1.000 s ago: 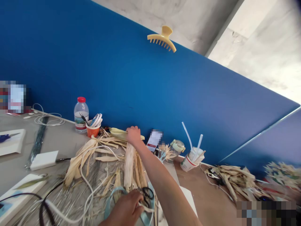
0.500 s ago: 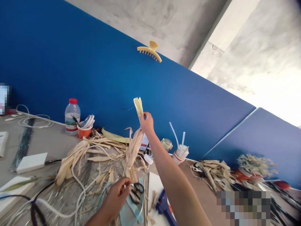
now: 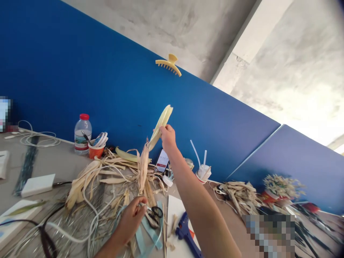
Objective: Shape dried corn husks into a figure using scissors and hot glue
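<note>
My right hand (image 3: 167, 136) is raised above the table with its fingers closed on a pale yellow corn husk (image 3: 160, 125), whose dry lower strips (image 3: 143, 166) hang down to the pile. My left hand (image 3: 132, 218) rests low at the table's front. Its fingers are pinched on something small beside black-handled scissors (image 3: 155, 213) and light blue ribbon (image 3: 150, 234). A heap of dried corn husks (image 3: 91, 175) lies spread between the hands.
A water bottle (image 3: 82, 133) and an orange cup (image 3: 96, 149) with tools stand against the blue partition (image 3: 80, 79). A yellow hair claw (image 3: 168, 64) sits on the partition's top edge. A blue glue gun (image 3: 185, 233), white cables (image 3: 88, 222), a drink cup with straws (image 3: 202, 172) and more husks (image 3: 239, 193) lie around.
My right hand took a husk from the pile and lifted it high, then tilted its tip to the right. My left hand shifted slightly left beside the scissors.
</note>
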`<state>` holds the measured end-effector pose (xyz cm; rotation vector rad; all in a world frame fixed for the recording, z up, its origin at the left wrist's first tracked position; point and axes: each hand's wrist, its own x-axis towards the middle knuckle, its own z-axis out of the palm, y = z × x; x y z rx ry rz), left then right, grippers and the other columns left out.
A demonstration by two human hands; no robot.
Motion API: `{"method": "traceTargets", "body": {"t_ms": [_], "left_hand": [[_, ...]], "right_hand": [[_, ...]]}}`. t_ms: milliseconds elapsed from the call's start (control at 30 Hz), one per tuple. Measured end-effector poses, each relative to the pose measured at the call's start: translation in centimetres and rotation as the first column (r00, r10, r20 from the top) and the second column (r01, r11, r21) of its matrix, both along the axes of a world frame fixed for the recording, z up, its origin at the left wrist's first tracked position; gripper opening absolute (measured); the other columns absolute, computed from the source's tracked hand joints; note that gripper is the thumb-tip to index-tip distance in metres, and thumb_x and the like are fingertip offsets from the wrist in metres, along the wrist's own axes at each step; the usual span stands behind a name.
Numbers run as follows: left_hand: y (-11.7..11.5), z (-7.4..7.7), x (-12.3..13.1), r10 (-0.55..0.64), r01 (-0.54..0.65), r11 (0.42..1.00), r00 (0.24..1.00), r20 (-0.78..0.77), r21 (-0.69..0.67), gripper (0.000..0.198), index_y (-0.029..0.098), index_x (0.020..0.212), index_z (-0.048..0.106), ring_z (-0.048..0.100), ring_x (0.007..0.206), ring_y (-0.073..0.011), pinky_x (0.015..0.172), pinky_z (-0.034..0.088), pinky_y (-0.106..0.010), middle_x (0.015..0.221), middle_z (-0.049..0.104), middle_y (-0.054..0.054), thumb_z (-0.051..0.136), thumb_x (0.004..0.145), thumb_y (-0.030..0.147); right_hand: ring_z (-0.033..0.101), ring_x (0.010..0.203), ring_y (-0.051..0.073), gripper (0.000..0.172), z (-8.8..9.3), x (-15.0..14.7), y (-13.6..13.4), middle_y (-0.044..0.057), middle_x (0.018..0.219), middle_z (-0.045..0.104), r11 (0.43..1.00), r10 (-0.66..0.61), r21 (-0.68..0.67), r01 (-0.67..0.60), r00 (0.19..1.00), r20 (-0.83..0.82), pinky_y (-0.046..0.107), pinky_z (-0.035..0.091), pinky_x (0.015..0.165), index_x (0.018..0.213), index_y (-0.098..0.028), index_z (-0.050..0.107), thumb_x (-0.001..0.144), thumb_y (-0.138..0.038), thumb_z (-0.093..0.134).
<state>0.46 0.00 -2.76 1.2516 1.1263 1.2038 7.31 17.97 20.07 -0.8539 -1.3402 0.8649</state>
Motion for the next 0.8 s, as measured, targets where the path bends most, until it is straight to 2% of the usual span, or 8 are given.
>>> {"method": "traceTargets", "body": {"t_ms": [133, 267, 333, 400, 500, 600, 700, 800], "left_hand": [[0.3, 0.8, 0.1, 0.108, -0.106, 0.994, 0.985, 0.133, -0.020, 0.029, 0.018, 0.087, 0.056, 0.040, 0.047, -0.0112, 0.045, 0.033, -0.023, 0.060, 0.048, 0.004, 0.052, 0.074, 0.044], [0.7, 1.6, -0.3, 0.217, -0.218, 0.976, 0.959, 0.184, -0.016, 0.032, 0.018, 0.080, 0.058, 0.041, 0.043, -0.0109, 0.043, 0.034, -0.024, 0.058, 0.052, 0.003, 0.057, 0.067, 0.047], [0.6, 2.1, -0.5, 0.217, -0.220, 0.975, 0.952, 0.214, -0.008, 0.033, 0.017, 0.080, 0.059, 0.043, 0.044, -0.0111, 0.043, 0.033, -0.024, 0.058, 0.052, 0.003, 0.058, 0.067, 0.047], [0.5, 2.5, -0.5, 0.176, -0.181, 0.983, 0.954, 0.243, -0.003, 0.034, 0.017, 0.078, 0.059, 0.043, 0.044, -0.0105, 0.044, 0.034, -0.024, 0.060, 0.054, 0.002, 0.061, 0.065, 0.048], [0.0, 3.1, -0.1, 0.102, -0.104, 0.995, 0.965, 0.243, -0.004, 0.034, 0.016, 0.080, 0.060, 0.044, 0.046, -0.0107, 0.047, 0.035, -0.025, 0.064, 0.057, 0.001, 0.062, 0.065, 0.048], [-0.3, 3.1, 0.4, -0.004, -0.002, 1.000, 0.977, 0.215, 0.028, 0.034, 0.016, 0.081, 0.060, 0.046, 0.048, -0.0119, 0.049, 0.037, -0.026, 0.061, 0.056, 0.001, 0.062, 0.067, 0.046], [-0.3, 2.5, 0.6, -0.055, 0.043, 0.997, 0.978, 0.200, 0.063, 0.032, 0.015, 0.080, 0.059, 0.045, 0.048, -0.0121, 0.048, 0.037, -0.025, 0.059, 0.055, 0.002, 0.062, 0.067, 0.044], [0.0, 2.1, 0.5, -0.052, 0.038, 0.996, 0.980, 0.193, 0.076, 0.029, 0.015, 0.079, 0.060, 0.051, 0.055, -0.0148, 0.054, 0.041, -0.027, 0.064, 0.059, 0.000, 0.064, 0.067, 0.041]], "right_hand": [[0.055, 0.052, 0.013, 0.011, -1.7, 0.5, -5.3, -0.004, 0.055, 0.057, 0.993, 0.113, -0.028, -0.114, 0.993, -0.025, 0.024, 0.041, 0.055, 0.076, -0.019, 0.049, 0.069, -0.026, 0.054], [0.052, 0.051, 0.011, 0.013, -4.1, 2.9, -10.4, -0.006, 0.053, 0.054, 0.994, 0.094, -0.052, -0.099, 0.991, -0.099, 0.024, 0.041, 0.055, 0.077, -0.019, 0.049, 0.067, -0.024, 0.057], [0.046, 0.046, 0.009, 0.021, -6.1, 4.1, -12.5, -0.008, 0.054, 0.050, 0.991, 0.049, -0.118, -0.068, 0.986, -0.159, 0.022, 0.037, 0.050, 0.082, -0.019, 0.051, 0.062, -0.018, 0.057], [0.041, 0.045, 0.007, 0.029, -8.6, 5.0, -14.4, -0.007, 0.061, 0.051, 0.974, -0.004, -0.224, -0.033, 0.987, -0.162, 0.021, 0.033, 0.046, 0.086, -0.020, 0.053, 0.058, -0.014, 0.054], [0.040, 0.046, 0.009, 0.018, -13.1, 5.5, -16.7, -0.006, 0.056, 0.047, 0.931, -0.013, -0.364, -0.007, 0.998, -0.055, 0.022, 0.032, 0.047, 0.075, -0.019, 0.055, 0.059, -0.014, 0.052], [0.044, 0.051, 0.013, 0.015, -16.7, 5.2, -18.2, -0.004, 0.059, 0.051, 0.918, -0.019, -0.393, 0.056, 0.995, 0.097, 0.025, 0.035, 0.049, 0.075, -0.021, 0.056, 0.062, -0.015, 0.051], [0.054, 0.067, 0.018, 0.023, -18.5, 4.7, -19.1, 0.002, 0.076, 0.060, 0.929, -0.076, -0.338, 0.150, 0.972, 0.221, 0.030, 0.042, 0.061, 0.086, -0.021, 0.058, 0.065, -0.013, 0.051], [0.056, 0.080, 0.022, 0.026, -19.0, 4.2, -19.7, 0.008, 0.089, 0.060, 0.936, -0.118, -0.281, 0.212, 0.941, 0.316, 0.034, 0.043, 0.071, 0.095, -0.018, 0.058, 0.069, -0.016, 0.052]]}}
